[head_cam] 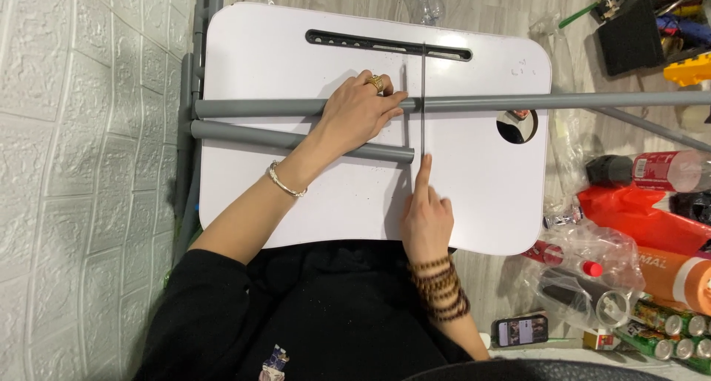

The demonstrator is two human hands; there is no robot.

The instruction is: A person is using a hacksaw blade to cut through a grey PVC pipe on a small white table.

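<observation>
A white lap table (474, 188) lies in front of me. Two grey pipes rest across it: a long one (563, 99) reaching off to the right and a shorter one (252, 135) below it. My left hand (359, 113), with a gold ring and a bracelet, presses down on the long pipe. My right hand (426, 218), with dark bead bracelets at the wrist, holds a thin saw blade (423, 99) that stands across the long pipe just right of my left fingers, index finger stretched along the blade.
A textured white wall (81, 181) runs along the left. To the right lie plastic bottles (666, 170), drink cans (666, 329), bags, a phone (520, 329) and a black tool box (633, 33). A round hole (516, 126) and a dark slot (385, 44) are in the table top.
</observation>
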